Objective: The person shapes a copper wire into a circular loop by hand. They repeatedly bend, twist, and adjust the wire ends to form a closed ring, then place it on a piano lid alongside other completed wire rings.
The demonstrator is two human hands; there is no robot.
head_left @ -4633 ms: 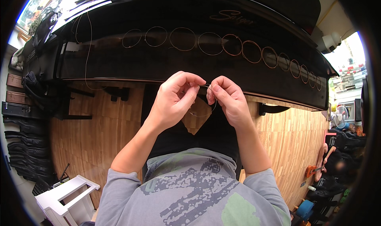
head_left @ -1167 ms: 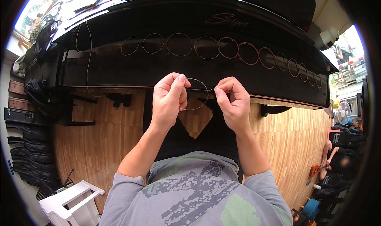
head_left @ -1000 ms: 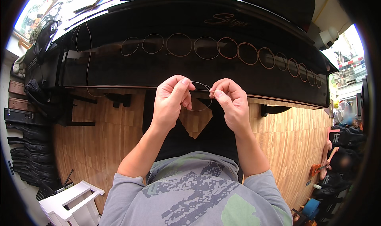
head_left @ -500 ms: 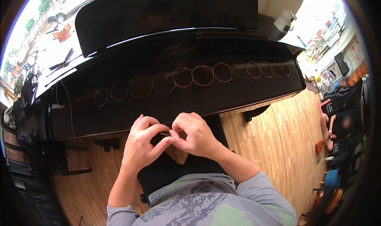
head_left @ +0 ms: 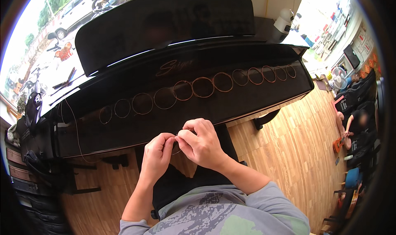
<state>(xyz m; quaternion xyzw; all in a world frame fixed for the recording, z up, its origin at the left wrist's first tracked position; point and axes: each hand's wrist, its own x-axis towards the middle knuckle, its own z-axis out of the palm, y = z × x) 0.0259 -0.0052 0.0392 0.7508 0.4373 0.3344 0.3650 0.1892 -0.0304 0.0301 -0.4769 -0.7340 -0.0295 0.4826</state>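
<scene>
My left hand (head_left: pixel 158 155) and my right hand (head_left: pixel 201 144) meet in a pinch just before the front edge of a black piano (head_left: pixel 222 109). Both grip a thin silver wire string coil (head_left: pixel 176 151), mostly hidden by my fingers, with part of its loop showing below them. Along the piano's dark top lies a row of several coiled strings, some copper-coloured (head_left: pixel 202 87), some silvery (head_left: pixel 142 103). An uncoiled string (head_left: pixel 75 123) hangs over the piano's left part and front edge.
A black raised panel (head_left: pixel 165 24) backs the piano, with a white camera-like device (head_left: pixel 283 21) beside it. At right sit a person (head_left: pixel 357 125) with an orange small guitar (head_left: pixel 338 144), a fan (head_left: pixel 339 78) and black cases. Dark bags and cases (head_left: pixel 29 181) line the left.
The view has swung and tilted, showing more of the piano's back and window. My hands have closed in from holding the loop apart to pinching together, the right one turned over the coil.
</scene>
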